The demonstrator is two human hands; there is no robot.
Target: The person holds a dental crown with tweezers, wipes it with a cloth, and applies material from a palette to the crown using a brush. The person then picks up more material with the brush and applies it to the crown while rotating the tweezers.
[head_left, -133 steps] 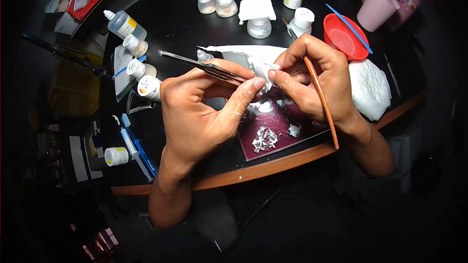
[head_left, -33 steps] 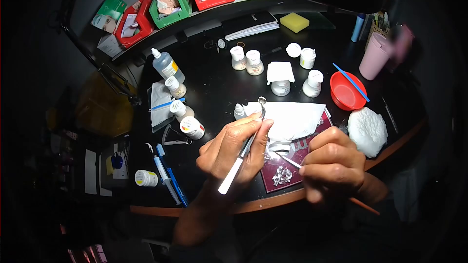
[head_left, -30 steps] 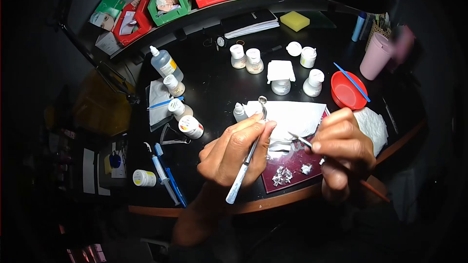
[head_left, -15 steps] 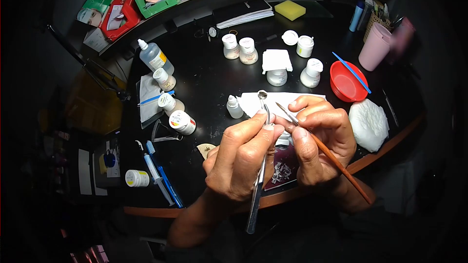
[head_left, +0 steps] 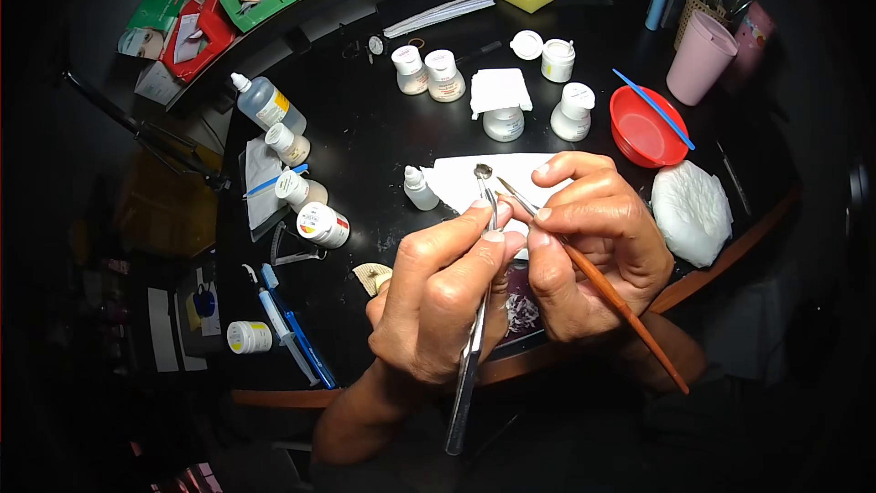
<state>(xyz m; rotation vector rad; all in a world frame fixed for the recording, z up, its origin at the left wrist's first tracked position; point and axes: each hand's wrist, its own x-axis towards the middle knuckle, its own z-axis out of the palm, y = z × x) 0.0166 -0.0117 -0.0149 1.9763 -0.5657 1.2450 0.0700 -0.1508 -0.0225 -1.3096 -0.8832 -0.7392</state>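
Note:
My left hand (head_left: pixel 438 301) is closed round long metal tweezers (head_left: pixel 472 356) with a dark lower end. At their curved tip sits a small dark-hollowed piece like a dental crown (head_left: pixel 484 171). My right hand (head_left: pixel 607 251) pinches a fine-tipped brush (head_left: pixel 610 290) with a reddish-brown wooden handle, its point angled up close to the tweezers' tip. Both hands' fingertips come close together over a white paper sheet (head_left: pixel 447 184). Just left of the sheet stands a small dropper bottle (head_left: pixel 421 189). Beneath the hands, a dark reddish pad (head_left: pixel 517 288) with white flakes is partly hidden.
Powder jars (head_left: pixel 445 78) stand at the back, one jar (head_left: pixel 504 123) topped by a folded tissue. On the right are a red bowl (head_left: pixel 650 132) with a blue stick across it, a white wad (head_left: pixel 692 215) and a pink cup (head_left: pixel 701 59). A liquid bottle (head_left: pixel 271 107) stands left.
The view has shifted, so the table things sit farther left and higher. Both hands keep their holds, and the brush tip remains close to the tweezers' tip.

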